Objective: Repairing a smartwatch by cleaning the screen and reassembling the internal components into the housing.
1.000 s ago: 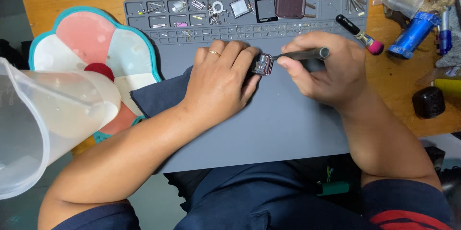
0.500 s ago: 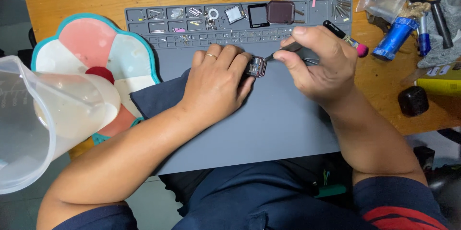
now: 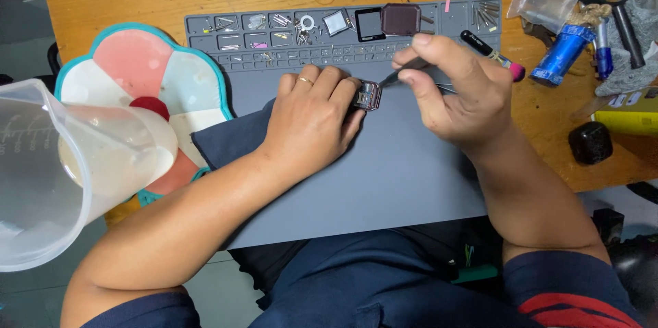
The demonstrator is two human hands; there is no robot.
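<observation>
My left hand [image 3: 312,115], with a ring on one finger, rests on the grey work mat [image 3: 384,184] and pinches a small square metal watch case [image 3: 368,95] at its fingertips. My right hand [image 3: 452,91] holds a thin dark tool [image 3: 401,76] whose tip points at the case's right side. Both forearms lie over the mat.
The mat's top row of compartments [image 3: 274,26] holds screws, a ring, a square frame [image 3: 370,24] and a dark square glass [image 3: 401,18]. A flower-shaped tray [image 3: 137,71] lies at left, a clear plastic jug [image 3: 62,170] nearer. A pen, blue cylinder [image 3: 565,54], bags and a black cube [image 3: 589,141] sit at right.
My right hand has lifted and turned slightly, tilting the tool up from the case's side. The left hand keeps its hold on the case. The view shifted a little.
</observation>
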